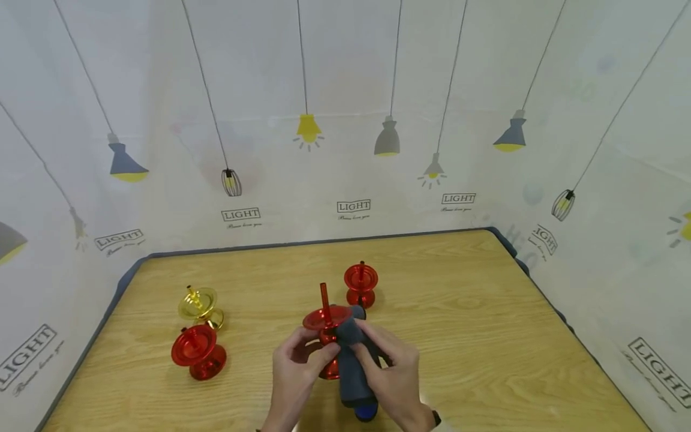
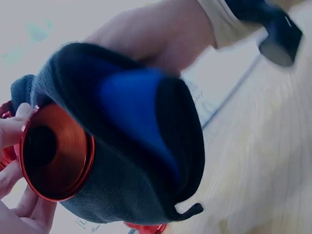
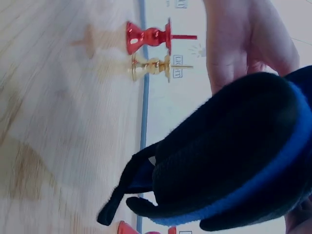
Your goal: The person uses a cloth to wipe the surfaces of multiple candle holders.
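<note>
My left hand (image 1: 296,367) grips a shiny red candlestick (image 1: 327,317) by its stem, dish and tall spike upward, above the table. Its hollow round base (image 2: 61,146) faces the left wrist view. My right hand (image 1: 396,375) pinches a dark grey cloth (image 1: 355,378) against the candlestick's right side, just below and at the dish's edge. The cloth hangs down in folds, and its blue underside (image 2: 129,105) shows in the left wrist view. In the right wrist view the draped cloth (image 3: 219,156) hides most of the fingers and the candlestick.
At the left of the wooden table (image 1: 475,312) stand a gold candlestick (image 1: 198,305) and a red one (image 1: 198,351) close together. Another red candlestick (image 1: 361,282) stands just beyond my hands. A lamp-printed white curtain (image 1: 345,168) surrounds the table's back and sides.
</note>
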Tool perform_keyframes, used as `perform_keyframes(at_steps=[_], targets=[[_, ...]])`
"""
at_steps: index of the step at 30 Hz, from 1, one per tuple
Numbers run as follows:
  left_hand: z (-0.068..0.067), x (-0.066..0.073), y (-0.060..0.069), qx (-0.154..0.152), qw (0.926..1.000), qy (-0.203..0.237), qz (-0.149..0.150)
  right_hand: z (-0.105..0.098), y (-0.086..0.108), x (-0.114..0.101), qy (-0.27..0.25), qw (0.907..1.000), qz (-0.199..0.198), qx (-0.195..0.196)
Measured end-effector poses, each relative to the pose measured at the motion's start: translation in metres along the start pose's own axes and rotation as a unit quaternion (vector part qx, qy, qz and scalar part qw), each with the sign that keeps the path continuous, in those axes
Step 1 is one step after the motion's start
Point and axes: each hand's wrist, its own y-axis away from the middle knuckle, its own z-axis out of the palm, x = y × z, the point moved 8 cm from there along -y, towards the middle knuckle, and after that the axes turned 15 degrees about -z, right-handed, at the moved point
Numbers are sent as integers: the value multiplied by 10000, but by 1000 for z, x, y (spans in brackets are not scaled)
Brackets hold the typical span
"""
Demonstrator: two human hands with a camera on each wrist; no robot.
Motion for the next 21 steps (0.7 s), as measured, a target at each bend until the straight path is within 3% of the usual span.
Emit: perform_keyframes(at_steps=[4,7,11,16,21], targets=[[-3,-4,-2,-54,9993,149,-354,2,0,2,-121,9999,90,-60],[-5,-6,-1,-149,9982,322,-489,3,1,7,-374,9985,384,-52],[-6,-6,0,-246,9977,476,-426,4,5,18,-713,9925,992,9],[-5,-6,0,-485,9977,469,-69,3,10,27,-899,9801,1766,127],[-2,-9,-1,-678,9969,390,-119,0,13,29,-837,9786,1874,176]])
